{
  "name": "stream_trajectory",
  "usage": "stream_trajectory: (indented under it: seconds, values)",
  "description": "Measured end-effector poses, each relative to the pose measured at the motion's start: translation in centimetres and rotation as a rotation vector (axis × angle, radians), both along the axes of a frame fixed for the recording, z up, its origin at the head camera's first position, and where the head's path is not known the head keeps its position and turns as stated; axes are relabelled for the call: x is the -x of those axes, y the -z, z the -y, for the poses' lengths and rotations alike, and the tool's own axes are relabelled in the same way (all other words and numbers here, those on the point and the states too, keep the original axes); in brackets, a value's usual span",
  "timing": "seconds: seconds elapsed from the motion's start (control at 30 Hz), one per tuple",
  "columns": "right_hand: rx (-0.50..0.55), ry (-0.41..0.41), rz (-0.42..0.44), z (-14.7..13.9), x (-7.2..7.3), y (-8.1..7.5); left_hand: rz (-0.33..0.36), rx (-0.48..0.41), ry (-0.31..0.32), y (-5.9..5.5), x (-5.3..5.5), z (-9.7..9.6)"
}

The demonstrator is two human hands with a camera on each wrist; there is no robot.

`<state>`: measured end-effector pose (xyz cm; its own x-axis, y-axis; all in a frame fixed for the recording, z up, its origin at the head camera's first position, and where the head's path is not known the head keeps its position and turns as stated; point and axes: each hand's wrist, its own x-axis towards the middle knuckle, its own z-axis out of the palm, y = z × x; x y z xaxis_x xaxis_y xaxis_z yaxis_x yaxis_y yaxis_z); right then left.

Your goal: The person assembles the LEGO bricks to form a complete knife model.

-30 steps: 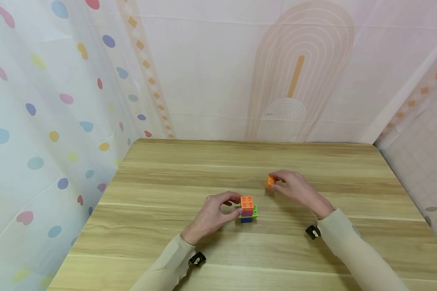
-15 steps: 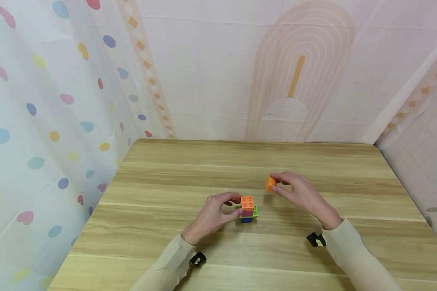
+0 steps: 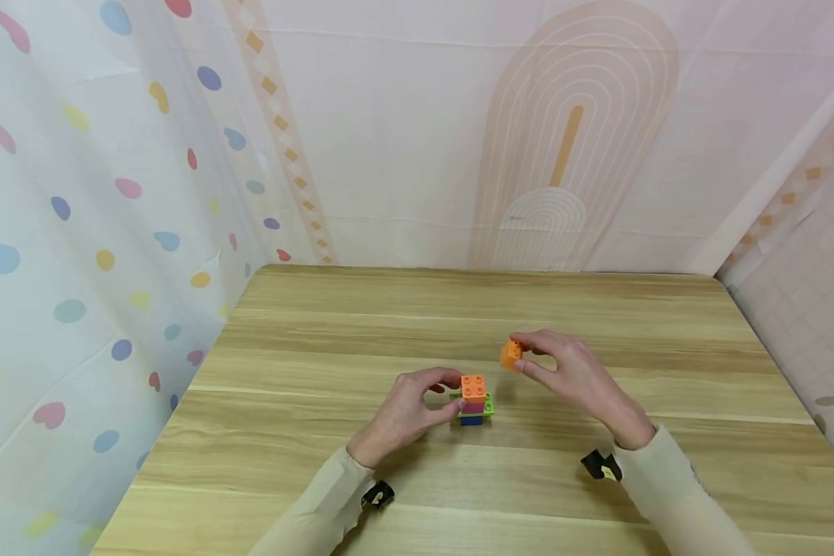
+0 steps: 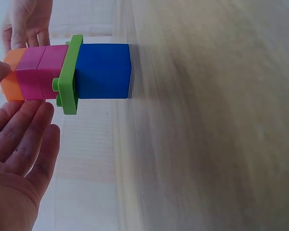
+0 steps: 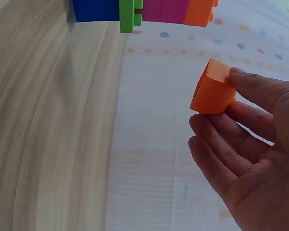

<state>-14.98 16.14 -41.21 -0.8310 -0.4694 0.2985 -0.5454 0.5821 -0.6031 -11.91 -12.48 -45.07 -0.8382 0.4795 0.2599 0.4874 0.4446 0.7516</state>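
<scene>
A tower of toy building bricks (image 3: pixel 472 405) stands upright on the table. Its blue base brick (image 4: pixel 105 71) carries a wider green plate (image 4: pixel 67 89), then magenta bricks (image 4: pixel 40 72) and an orange brick (image 3: pixel 472 386) with studs on top. My left hand (image 3: pixel 406 405) grips the tower's upper part, thumb on the near side and fingers on the far side. Behind and to the right, my right hand (image 3: pixel 573 371) pinches a loose orange brick (image 5: pixel 214 89) between thumb and fingers. That brick is lifted off the table, tilted, its hollow underside partly showing in the right wrist view.
The wood-grain table (image 3: pixel 306 324) reaches back to a patterned curtain (image 3: pixel 389 139). More curtain hangs at the left and right sides. A small black device (image 3: pixel 378 495) sits at the left cuff and another black device (image 3: pixel 601 466) at the right cuff.
My right hand has raised the loose orange brick from the table, and the brick has since shifted slightly left. My left hand and the tower have stayed in place.
</scene>
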Motion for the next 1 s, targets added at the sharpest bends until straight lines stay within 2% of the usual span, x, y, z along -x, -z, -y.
stream_trajectory:
  seconds: [0.3, 0.73, 1.0]
  values:
    - [0.048, -0.065, -0.054, 0.7, -0.8, -0.6, -0.007, 0.002, 0.007, 0.0, 0.1, 0.0]
    - [0.087, -0.126, -0.032, 2.1, -1.6, -0.7, -0.015, 0.005, 0.02, 0.0, 0.2, 0.0]
    - [0.098, -0.131, -0.003, 2.8, -1.9, -0.7, -0.017, 0.009, 0.026, 0.0, 0.2, 0.0]
